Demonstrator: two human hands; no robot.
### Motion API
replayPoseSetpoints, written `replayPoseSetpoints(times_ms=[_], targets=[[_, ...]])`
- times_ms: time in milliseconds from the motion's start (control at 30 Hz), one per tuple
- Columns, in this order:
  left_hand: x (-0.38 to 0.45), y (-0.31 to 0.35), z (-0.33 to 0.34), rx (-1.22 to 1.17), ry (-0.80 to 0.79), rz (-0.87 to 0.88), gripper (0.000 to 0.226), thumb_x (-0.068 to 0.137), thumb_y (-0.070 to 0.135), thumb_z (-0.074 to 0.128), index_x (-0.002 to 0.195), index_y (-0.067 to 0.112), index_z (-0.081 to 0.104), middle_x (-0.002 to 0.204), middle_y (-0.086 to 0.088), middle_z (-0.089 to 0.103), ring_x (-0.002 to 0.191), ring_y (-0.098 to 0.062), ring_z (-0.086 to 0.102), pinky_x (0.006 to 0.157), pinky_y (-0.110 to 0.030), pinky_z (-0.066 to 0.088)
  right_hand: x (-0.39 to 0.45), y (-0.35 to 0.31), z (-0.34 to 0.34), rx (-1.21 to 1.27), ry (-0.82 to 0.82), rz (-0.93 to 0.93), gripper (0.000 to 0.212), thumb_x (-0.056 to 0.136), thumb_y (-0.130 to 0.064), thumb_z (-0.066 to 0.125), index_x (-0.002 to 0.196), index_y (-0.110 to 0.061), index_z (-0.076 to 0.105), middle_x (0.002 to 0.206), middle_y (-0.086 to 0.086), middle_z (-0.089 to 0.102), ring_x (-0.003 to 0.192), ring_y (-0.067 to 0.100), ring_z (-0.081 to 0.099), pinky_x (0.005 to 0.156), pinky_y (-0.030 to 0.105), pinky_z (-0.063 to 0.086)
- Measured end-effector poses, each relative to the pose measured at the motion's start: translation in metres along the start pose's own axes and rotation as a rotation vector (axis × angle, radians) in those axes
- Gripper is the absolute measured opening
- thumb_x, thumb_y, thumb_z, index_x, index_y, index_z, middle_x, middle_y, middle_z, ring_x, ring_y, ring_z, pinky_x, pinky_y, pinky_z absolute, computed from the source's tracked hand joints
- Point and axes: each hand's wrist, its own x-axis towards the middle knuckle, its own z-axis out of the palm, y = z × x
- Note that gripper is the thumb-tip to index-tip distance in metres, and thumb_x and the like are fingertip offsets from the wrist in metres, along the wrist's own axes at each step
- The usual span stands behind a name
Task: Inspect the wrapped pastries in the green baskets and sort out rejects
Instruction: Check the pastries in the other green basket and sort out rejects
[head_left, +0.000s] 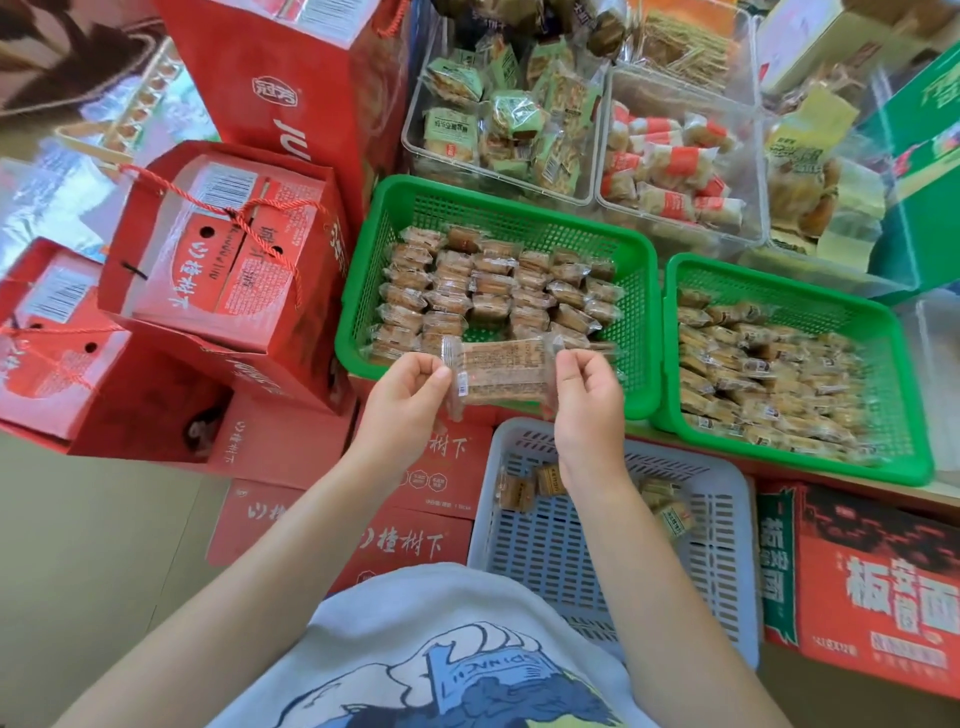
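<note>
A clear-wrapped brown pastry (501, 371) is held flat between both hands over the near rim of the left green basket (363, 291). My left hand (408, 392) pinches its left end and my right hand (587, 387) pinches its right end. The left green basket holds several wrapped pastries (493, 288) laid in rows. The right green basket (914, 395) is filled with several paler wrapped pastries (769, 384) in a loose heap. Below my hands stands a grey basket (727, 545) with a few wrapped pastries (524, 488) in it.
Red gift boxes (218, 260) with rope handles are stacked at the left. Clear bins (597, 171) of other wrapped snacks stand behind the green baskets. A red and green carton (872, 587) sits at the lower right, red flat boxes (415, 535) lie beside the grey basket.
</note>
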Motion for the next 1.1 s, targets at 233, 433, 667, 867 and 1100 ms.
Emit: replayPoseSetpoints(times_ms=[233, 433, 667, 867, 1100], targets=[[-0.002, 0.0, 0.008, 0.009, -0.034, 0.041, 0.013, 0.107, 0.017, 0.045, 0.095, 0.015, 0.049, 0.058, 0.004, 0.053, 0.048, -0.013, 0.042, 0.046, -0.022, 0.034, 0.0, 0.011, -0.006, -0.037, 0.037, -0.031, 0.019, 0.105, -0.03, 0.047, 0.09, -0.02, 0.054, 0.061, -0.006, 0.043, 0.058, 0.018, 0.038, 0.058, 0.036, 0.035], [-0.003, 0.005, 0.006, -0.216, -0.124, -0.053, 0.014, 0.106, 0.012, 0.045, 0.093, 0.012, 0.049, 0.068, -0.004, 0.054, 0.051, -0.011, 0.047, 0.046, -0.018, 0.038, 0.005, 0.009, -0.013, 0.039, -0.002, -0.02, 0.02, 0.104, -0.028, 0.049, 0.086, -0.023, 0.055, 0.055, -0.013, 0.038, 0.052, 0.014, 0.031, 0.055, 0.035, 0.028], [0.013, 0.007, 0.002, -0.436, -0.208, -0.219, 0.01, 0.104, 0.021, 0.05, 0.099, 0.013, 0.05, 0.103, -0.016, 0.062, 0.087, -0.028, 0.063, 0.064, -0.033, 0.056, 0.009, 0.0, -0.019, 0.0, -0.204, -0.113, 0.015, 0.104, -0.026, 0.05, 0.093, -0.029, 0.06, 0.066, 0.018, 0.043, 0.059, 0.028, 0.036, 0.053, 0.04, 0.031], [0.016, -0.002, -0.002, -0.586, -0.19, -0.296, 0.012, 0.099, 0.02, 0.059, 0.104, 0.01, 0.055, 0.106, -0.017, 0.068, 0.083, -0.028, 0.069, 0.061, -0.035, 0.061, 0.009, 0.003, -0.014, -0.135, -0.182, -0.158, 0.012, 0.105, -0.018, 0.046, 0.099, -0.019, 0.056, 0.062, 0.005, 0.044, 0.051, 0.02, 0.033, 0.047, 0.03, 0.029], [0.03, -0.009, -0.001, -0.622, -0.194, -0.343, 0.011, 0.1, 0.005, 0.054, 0.092, 0.009, 0.061, 0.092, -0.007, 0.076, 0.079, -0.017, 0.074, 0.062, -0.024, 0.058, 0.014, 0.006, -0.006, -0.167, -0.2, -0.103, 0.012, 0.107, -0.023, 0.041, 0.098, -0.016, 0.046, 0.072, -0.001, 0.039, 0.054, 0.006, 0.035, 0.052, 0.022, 0.034]])
